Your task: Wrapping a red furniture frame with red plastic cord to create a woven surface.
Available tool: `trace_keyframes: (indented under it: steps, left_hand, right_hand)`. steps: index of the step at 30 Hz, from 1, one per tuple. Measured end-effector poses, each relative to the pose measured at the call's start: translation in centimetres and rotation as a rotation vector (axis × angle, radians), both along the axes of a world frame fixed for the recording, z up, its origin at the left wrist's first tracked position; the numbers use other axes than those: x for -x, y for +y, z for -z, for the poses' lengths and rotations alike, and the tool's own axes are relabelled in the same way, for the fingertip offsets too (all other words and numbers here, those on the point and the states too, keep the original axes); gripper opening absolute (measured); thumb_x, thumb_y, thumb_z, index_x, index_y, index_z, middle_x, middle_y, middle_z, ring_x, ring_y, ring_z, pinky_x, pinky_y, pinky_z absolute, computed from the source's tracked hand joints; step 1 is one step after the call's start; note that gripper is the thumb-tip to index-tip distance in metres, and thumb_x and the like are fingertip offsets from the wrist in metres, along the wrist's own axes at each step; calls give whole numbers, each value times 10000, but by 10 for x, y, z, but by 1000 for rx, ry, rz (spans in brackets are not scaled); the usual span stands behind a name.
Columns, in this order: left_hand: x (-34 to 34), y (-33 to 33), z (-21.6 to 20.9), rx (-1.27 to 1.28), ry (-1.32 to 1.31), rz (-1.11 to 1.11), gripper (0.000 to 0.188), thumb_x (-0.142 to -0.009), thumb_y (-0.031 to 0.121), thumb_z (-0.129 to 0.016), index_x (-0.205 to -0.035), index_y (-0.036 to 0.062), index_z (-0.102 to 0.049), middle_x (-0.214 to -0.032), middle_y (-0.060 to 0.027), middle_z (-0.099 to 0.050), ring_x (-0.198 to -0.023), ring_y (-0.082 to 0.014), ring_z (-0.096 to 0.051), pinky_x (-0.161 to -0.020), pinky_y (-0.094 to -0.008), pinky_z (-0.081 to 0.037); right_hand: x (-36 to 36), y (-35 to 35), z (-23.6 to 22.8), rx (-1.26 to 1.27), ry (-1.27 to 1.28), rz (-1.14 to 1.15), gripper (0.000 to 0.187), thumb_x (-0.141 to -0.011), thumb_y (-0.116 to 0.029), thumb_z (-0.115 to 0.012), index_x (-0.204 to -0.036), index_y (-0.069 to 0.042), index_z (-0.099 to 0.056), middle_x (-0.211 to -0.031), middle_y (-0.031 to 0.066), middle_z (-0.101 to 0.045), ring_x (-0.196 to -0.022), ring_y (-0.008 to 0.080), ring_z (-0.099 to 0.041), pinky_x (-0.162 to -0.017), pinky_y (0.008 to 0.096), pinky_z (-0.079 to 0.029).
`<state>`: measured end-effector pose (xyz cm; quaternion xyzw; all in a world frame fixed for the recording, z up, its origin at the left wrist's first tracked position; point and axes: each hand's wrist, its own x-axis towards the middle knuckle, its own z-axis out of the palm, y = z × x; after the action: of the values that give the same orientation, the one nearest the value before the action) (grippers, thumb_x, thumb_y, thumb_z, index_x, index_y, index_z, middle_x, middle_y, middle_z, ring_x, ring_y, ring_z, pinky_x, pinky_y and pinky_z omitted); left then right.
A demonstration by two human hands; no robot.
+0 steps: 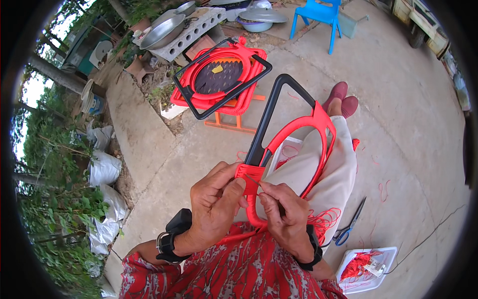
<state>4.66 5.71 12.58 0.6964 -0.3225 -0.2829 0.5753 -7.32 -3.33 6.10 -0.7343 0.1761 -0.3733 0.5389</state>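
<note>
Across my lap lies a black bent frame [269,114] joined to a red oval ring [291,127]. A red patch of cloth or cord [249,173] is wrapped round the joint close to me. My left hand [216,194] grips this wrapped joint, its thumb pressed on the red patch. Against the patch's right side, my right hand [286,209] pinches a thin, dark, needle-like tool [252,179] between thumb and fingers. The tool's tip lies over the red wrapping; whether it goes through cannot be made out. Loose red cord [323,222] bunches beside my right wrist.
Similar red and black frames [219,60] are stacked on an orange stand [231,123] ahead. Blue-handled scissors [343,234] lie on the concrete at right, near a white tray [388,256] holding red cord. A blue plastic chair [318,12] stands farther off. White sacks [104,169] line the left.
</note>
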Motion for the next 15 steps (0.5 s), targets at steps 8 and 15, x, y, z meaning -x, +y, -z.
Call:
trace_keyframes:
  steps: [8,15]
  left_hand:
    - [7,-1,4,1,23,-64,255,-973,115,-499,-1095,-75,-616,-799,-59,-559,-569,-89,-552,-464,-219,-404]
    - [2,1,3,1,284,-112,270,-987,173,-491,-1005,-55,-633,-703,-81,-637,-490,-106,-551,-421,-222,-404]
  right_hand:
    - [4,7,5,66,13,16,320,-829,60,-638,-1142,7,-592,-772,134,-608,-594,232,-587,-506,316,-457]
    - [14,14,0,-342,94,-172,224,-911,-7,-581,-1134,4,-559,-702,80,-566,-555,75,-486,-490,249,-379]
